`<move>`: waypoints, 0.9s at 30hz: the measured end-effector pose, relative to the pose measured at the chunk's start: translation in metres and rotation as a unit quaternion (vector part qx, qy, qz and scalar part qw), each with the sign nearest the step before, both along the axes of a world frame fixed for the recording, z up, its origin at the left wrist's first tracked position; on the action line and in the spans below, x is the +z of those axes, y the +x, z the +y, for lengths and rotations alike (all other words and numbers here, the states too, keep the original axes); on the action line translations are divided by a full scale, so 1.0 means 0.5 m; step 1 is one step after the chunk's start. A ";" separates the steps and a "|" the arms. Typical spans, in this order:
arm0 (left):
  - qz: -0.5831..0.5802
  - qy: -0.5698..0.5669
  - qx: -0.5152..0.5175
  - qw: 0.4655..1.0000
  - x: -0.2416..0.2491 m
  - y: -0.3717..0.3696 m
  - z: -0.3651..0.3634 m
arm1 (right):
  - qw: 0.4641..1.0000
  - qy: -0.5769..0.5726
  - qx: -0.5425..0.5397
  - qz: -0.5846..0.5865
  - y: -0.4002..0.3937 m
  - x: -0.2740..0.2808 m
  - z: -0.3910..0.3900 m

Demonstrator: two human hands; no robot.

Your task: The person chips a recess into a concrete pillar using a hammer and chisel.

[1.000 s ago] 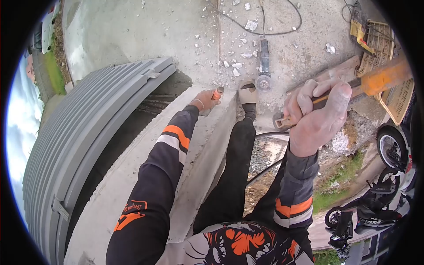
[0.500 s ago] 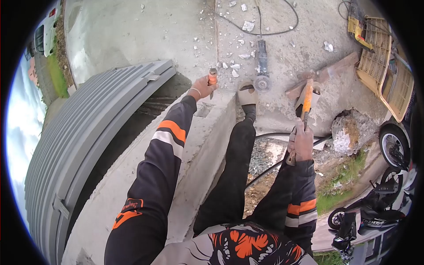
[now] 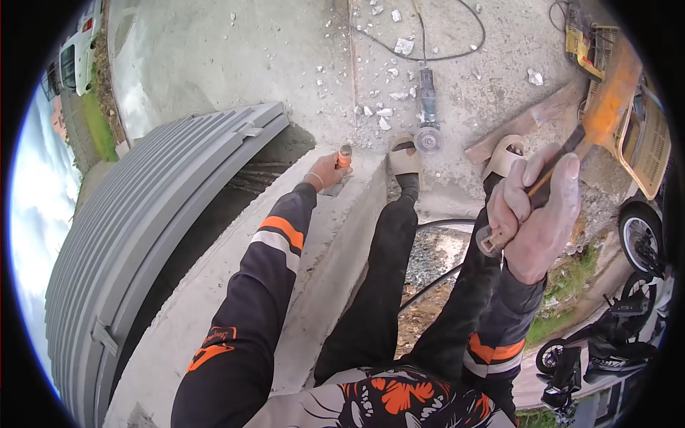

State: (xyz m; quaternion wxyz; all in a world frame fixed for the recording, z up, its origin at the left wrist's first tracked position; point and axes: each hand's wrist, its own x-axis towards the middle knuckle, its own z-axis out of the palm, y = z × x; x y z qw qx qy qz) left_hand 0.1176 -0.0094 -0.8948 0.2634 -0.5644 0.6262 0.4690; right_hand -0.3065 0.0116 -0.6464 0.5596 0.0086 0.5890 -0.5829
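Orange hammer (image 3: 603, 107), R hand (image 3: 536, 207), axis diag., pointing up-rt

No text is legible. The left sleeve (image 3: 246, 303) carries small, framed orange lettering (image 3: 222, 333) above an orange emblem (image 3: 208, 354); the characters are too small to read. Pale lettering (image 3: 608, 363) on the black motorcycle (image 3: 629, 352) is likewise unreadable.

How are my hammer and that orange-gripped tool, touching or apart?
Apart. The head view shows concrete ground between the hammer in the right hand and the orange-gripped tool in the left hand.
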 end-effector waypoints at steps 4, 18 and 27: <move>0.008 -0.030 0.008 1.000 0.004 -0.006 0.005 | 0.985 -0.151 -0.080 -0.005 0.073 -0.019 -0.027; 0.013 -0.032 -0.011 0.999 -0.017 -0.006 -0.005 | 0.981 0.154 0.101 -0.060 0.102 -0.070 0.030; -0.005 -0.039 -0.061 0.997 -0.015 -0.021 0.010 | 0.843 0.184 0.464 0.200 0.428 -0.299 0.296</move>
